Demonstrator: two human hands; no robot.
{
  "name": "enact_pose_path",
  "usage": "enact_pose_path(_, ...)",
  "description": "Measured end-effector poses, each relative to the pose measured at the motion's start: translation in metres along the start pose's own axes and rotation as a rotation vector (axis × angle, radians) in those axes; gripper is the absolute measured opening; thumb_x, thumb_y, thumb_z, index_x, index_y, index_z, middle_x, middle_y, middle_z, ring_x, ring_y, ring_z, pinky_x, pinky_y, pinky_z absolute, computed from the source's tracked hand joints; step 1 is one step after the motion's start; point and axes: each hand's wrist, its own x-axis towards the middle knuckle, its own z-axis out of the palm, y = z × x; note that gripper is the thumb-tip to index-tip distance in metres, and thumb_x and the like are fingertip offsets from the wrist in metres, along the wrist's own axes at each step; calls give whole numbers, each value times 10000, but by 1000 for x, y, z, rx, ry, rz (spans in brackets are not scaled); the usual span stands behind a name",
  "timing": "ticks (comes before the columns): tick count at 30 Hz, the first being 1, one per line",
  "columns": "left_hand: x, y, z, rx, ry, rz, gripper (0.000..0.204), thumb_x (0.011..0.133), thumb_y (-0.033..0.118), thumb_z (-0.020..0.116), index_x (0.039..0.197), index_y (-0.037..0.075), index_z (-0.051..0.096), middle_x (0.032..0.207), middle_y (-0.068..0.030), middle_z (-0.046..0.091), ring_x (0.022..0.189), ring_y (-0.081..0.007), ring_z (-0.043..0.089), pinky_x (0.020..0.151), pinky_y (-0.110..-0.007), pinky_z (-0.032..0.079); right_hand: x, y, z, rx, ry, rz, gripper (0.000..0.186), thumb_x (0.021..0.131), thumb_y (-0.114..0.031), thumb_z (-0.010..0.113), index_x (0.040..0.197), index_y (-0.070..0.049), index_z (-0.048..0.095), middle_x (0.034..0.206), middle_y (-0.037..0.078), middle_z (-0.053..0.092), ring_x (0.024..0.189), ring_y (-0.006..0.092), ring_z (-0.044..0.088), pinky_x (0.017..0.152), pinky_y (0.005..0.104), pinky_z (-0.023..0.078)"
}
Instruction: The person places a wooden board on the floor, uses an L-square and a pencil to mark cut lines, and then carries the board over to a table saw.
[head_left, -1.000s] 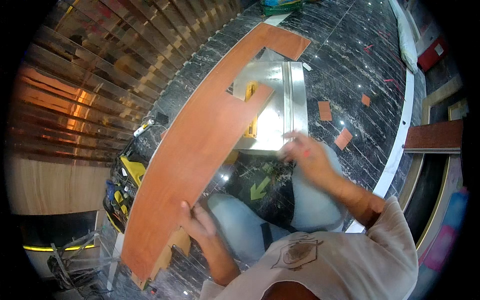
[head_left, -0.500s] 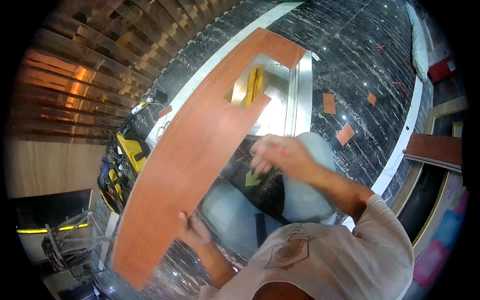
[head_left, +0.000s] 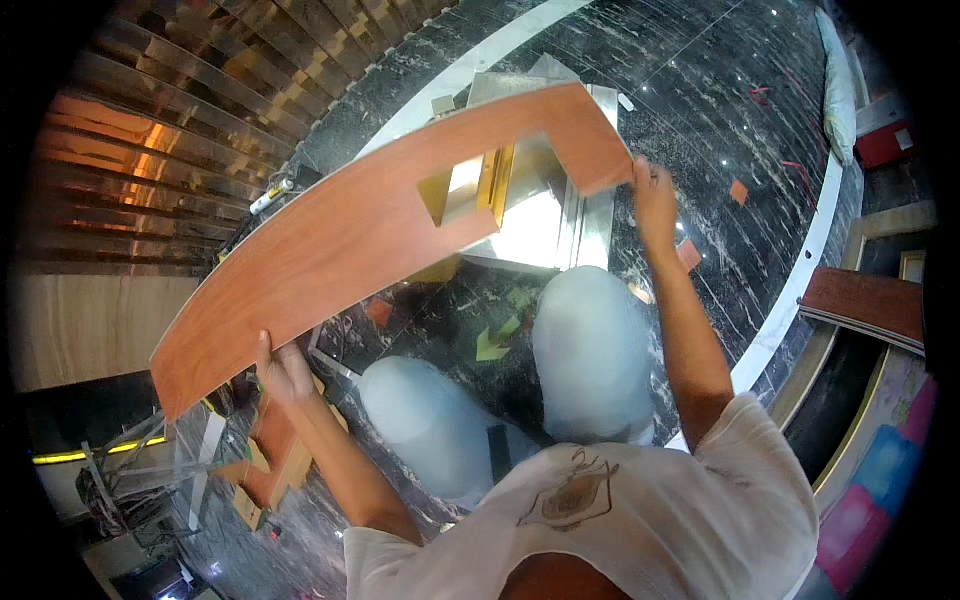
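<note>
A long reddish wood-look plank [head_left: 280,260] with a rectangular notch lies diagonally across my view, lifted in both hands. My left hand [head_left: 287,372] grips its lower edge near the left end, thumb up along it. My right hand [head_left: 654,200] holds the corner at its upper right end. Under the notched part is a silver metal platform [head_left: 532,240] with a yellow bar [head_left: 494,175] seen through the notch. My two knees, in pale trousers, are on the dark floor below the plank.
Cut board pieces [head_left: 266,460] lie at lower left, small offcuts [head_left: 739,191] on the marbled floor [head_left: 710,110]. A slatted wall [head_left: 140,180] runs along the left. A white power strip [head_left: 268,200] is near it. Dark-red planks [head_left: 860,308] and a long pale roll [head_left: 836,90] are at the right.
The plank has swung clockwise toward horizontal, its left end higher. My right hand has moved up from over my right knee to take hold of the plank's right end; my left hand moved up-left.
</note>
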Motion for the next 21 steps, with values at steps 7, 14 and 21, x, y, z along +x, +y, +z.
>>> enact_pose_path(7, 32, -35, 6, 52, -10, -80, 546, 907, -108, 575, 1426, -28, 422, 1473, -179, 468, 1347, -316, 468, 1174, -509, 379, -11, 108, 11, 720, 262, 371, 412, 1045, -384, 408, 1032, -35, 627, 910, 87, 643, 717, 152, 589, 661, 304, 491)
enact_pose_path(14, 60, -33, 25, 19, -68, -53, 507, 914, -112, 576, 1401, -26, 460, 1424, -178, 521, 1307, -299, 514, 1148, -469, 423, -28, 74, 32, -24, -40, 179, 476, 1044, -355, 464, 972, 76, 653, 952, 302, 653, 859, 451, 621, 771, 485, 484)
enact_pose_path(21, 77, -56, 35, -36, -82, -140, 469, 929, -101, 568, 1381, -25, 467, 1429, -176, 500, 1303, -304, 506, 1152, -469, 418, -5, 71, 38, -197, -87, 68, 524, 1066, -374, 408, 981, 86, 644, 882, 334, 641, 834, 482, 626, 770, 493, 475)
